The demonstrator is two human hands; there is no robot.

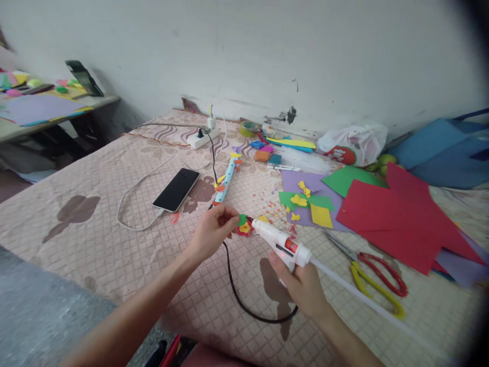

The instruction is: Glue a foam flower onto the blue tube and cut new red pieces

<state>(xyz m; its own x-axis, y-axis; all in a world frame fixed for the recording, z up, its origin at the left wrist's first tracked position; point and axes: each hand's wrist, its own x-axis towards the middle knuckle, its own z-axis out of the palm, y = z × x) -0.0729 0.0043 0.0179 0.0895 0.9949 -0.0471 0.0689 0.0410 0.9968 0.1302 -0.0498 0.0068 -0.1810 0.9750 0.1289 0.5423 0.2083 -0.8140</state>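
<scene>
While the left hand point(212, 229) pinches a green paper piece point(242, 220), the right hand point(303, 285) (at 4 o'clock) grips a white glue gun point(280, 244), nozzle touching it.

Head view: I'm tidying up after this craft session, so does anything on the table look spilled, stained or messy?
Yes. Tiny paper scraps lie scattered beside the purple sheet, and dark brown blotches mark the tablecloth, like stains or printed patches. The scissors lie open near the red paper.
</scene>
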